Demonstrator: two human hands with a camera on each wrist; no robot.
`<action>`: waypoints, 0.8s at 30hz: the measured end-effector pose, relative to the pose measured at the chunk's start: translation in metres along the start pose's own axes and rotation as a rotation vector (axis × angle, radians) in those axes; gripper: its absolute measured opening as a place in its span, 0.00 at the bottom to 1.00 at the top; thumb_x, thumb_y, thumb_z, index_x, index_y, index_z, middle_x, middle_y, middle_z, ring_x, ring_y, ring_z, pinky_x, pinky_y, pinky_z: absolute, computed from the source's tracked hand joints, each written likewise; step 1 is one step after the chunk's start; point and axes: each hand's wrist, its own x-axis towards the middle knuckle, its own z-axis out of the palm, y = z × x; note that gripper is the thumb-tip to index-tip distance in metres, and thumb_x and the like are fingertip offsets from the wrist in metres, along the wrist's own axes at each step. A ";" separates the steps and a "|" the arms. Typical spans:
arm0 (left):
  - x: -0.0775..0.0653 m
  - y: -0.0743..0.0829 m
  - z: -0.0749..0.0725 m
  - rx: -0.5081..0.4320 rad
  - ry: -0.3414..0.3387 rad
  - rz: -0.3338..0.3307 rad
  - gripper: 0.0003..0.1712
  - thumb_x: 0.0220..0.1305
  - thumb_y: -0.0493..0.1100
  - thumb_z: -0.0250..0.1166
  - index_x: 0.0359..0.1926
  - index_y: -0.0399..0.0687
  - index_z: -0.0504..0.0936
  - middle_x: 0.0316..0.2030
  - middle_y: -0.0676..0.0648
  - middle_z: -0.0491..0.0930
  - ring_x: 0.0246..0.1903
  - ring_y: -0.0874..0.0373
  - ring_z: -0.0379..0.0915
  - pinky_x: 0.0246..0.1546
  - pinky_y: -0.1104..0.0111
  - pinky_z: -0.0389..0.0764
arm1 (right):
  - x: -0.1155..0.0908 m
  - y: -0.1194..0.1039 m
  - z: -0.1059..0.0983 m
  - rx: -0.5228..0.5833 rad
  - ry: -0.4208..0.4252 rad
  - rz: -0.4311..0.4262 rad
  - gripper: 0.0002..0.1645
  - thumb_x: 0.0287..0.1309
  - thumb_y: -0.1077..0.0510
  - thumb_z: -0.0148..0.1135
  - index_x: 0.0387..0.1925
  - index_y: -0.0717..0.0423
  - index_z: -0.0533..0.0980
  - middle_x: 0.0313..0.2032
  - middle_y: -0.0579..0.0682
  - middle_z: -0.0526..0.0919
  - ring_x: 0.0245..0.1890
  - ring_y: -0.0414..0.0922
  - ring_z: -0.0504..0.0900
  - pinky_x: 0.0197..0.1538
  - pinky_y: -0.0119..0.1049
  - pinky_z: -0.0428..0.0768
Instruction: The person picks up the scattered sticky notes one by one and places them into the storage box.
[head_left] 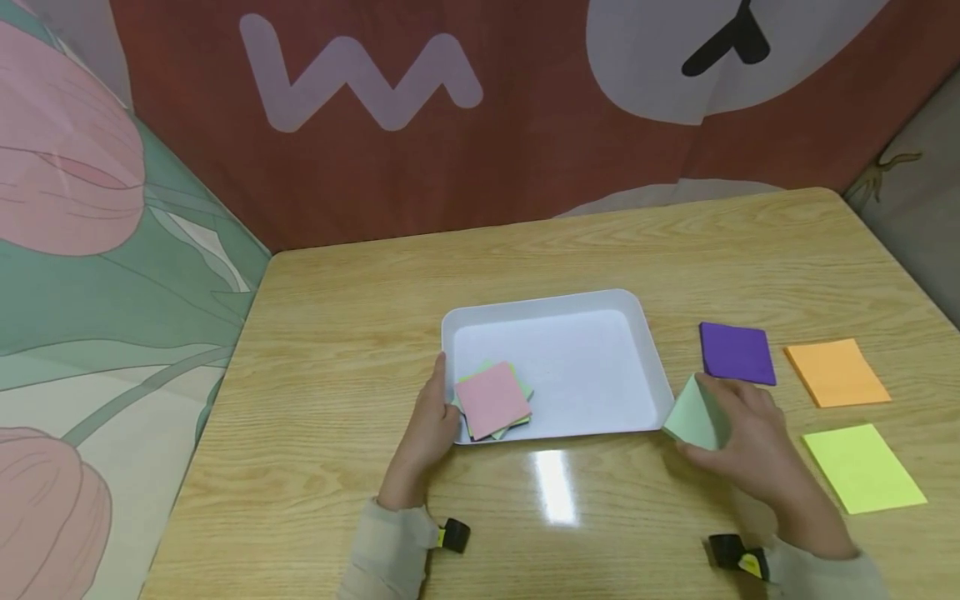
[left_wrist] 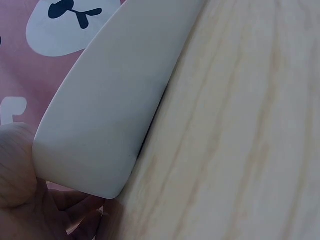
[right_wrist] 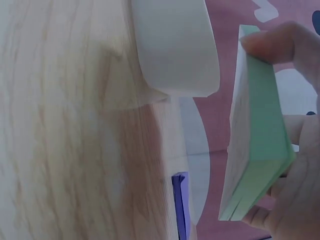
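Note:
A white tray (head_left: pixel 592 367) lies on the table, and a loose stack of sticky notes with a pink one (head_left: pixel 492 400) on top sits in its left part. At the tray's left end my left hand (head_left: pixel 429 421) holds the wall near the front corner; in the left wrist view some fingers (left_wrist: pixel 75 212) reach beneath that corner. My right hand (head_left: pixel 750 429) grips a light green sticky note pad (right_wrist: pixel 265 120) between thumb and fingers. The pad is tilted up off the table, just right of the tray's front right corner. Part of it is hidden by the hand.
Right of the tray lie a purple pad (head_left: pixel 738 354), an orange pad (head_left: pixel 837 372) and a yellow-green pad (head_left: pixel 864 468) on the wooden table (head_left: pixel 315 375). A red printed cloth (head_left: pixel 525 167) hangs behind the table's far edge.

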 end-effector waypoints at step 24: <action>-0.001 0.000 0.001 -0.011 0.038 0.086 0.39 0.48 0.26 0.41 0.64 0.33 0.39 0.62 0.32 0.44 0.61 0.46 0.39 0.58 0.56 0.47 | 0.019 -0.021 0.015 0.018 0.053 -0.166 0.49 0.23 0.56 0.71 0.54 0.67 0.63 0.45 0.66 0.64 0.42 0.60 0.59 0.38 0.51 0.58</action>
